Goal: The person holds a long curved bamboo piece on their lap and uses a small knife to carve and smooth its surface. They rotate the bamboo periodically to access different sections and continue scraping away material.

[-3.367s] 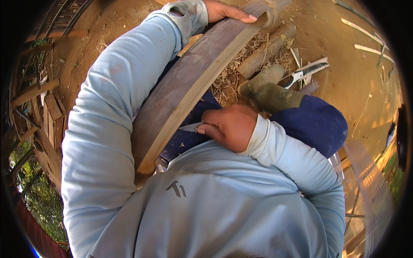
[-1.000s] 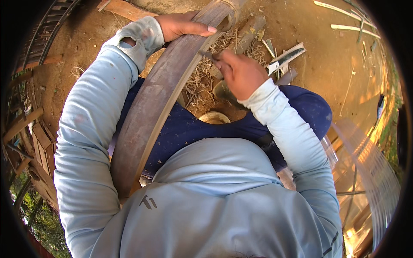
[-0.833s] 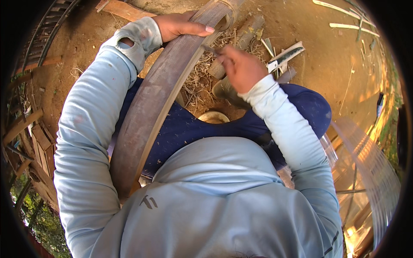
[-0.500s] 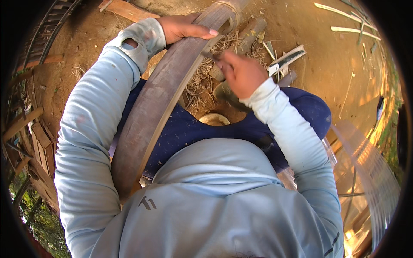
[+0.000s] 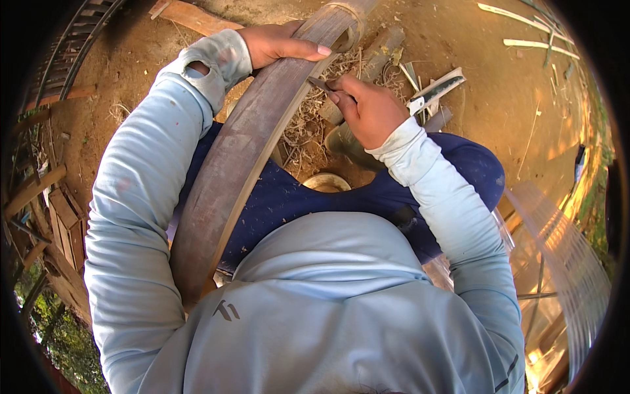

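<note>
A long grey-brown wooden plank (image 5: pixel 239 148) slants from my lap up past the top of the view. My left hand (image 5: pixel 279 46) grips it near its upper part, thumb lying across the face and the other fingers partly hidden behind the far edge. Pinched in my right hand (image 5: pixel 371 113) is a small dark pointed blade (image 5: pixel 319 83). Its tip meets the plank's right edge, a little below my left thumb. Most of its handle is hidden inside the closed fingers.
Curly wood shavings (image 5: pixel 303 125) litter the ground beneath the plank. A long dark tool with a white end (image 5: pixel 438 90) lies right of my right hand, beside a short log (image 5: pixel 384 52). Between my legs sits a round pale container (image 5: pixel 327 182). Clear corrugated sheeting (image 5: pixel 558 262) stands at right.
My right hand, blurred earlier, now shows sharply, with the blade tip at the plank's edge. My left hand and the plank have hardly moved.
</note>
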`<state>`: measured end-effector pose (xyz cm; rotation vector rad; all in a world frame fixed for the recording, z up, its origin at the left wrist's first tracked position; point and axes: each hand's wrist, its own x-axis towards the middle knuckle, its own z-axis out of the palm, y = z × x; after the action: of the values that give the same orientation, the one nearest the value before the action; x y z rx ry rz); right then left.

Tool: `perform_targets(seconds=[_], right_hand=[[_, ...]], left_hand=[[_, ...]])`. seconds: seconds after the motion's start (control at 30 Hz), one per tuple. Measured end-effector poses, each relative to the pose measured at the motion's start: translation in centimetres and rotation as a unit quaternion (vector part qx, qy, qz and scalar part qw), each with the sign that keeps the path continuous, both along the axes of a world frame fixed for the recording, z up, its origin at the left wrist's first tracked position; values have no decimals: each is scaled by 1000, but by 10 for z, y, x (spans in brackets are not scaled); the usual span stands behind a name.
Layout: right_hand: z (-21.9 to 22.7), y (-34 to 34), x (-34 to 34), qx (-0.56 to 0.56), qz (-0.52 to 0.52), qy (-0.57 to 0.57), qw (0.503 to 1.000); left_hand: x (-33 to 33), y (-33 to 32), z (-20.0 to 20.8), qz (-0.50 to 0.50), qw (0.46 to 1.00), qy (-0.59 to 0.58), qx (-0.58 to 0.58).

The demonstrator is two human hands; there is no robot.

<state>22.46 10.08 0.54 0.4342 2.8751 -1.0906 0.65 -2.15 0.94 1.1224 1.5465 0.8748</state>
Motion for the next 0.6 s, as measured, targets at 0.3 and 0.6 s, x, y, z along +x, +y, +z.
perform_targets(seconds=[0.3,0.6], right_hand=[[-8,-1,2,-28,-12,26,999],[-9,7,-4,24,-26,30,999]], left_hand=[[-7,7,-13,-45,999,-9,1],[-6,8,-12,-49,999,2,0]])
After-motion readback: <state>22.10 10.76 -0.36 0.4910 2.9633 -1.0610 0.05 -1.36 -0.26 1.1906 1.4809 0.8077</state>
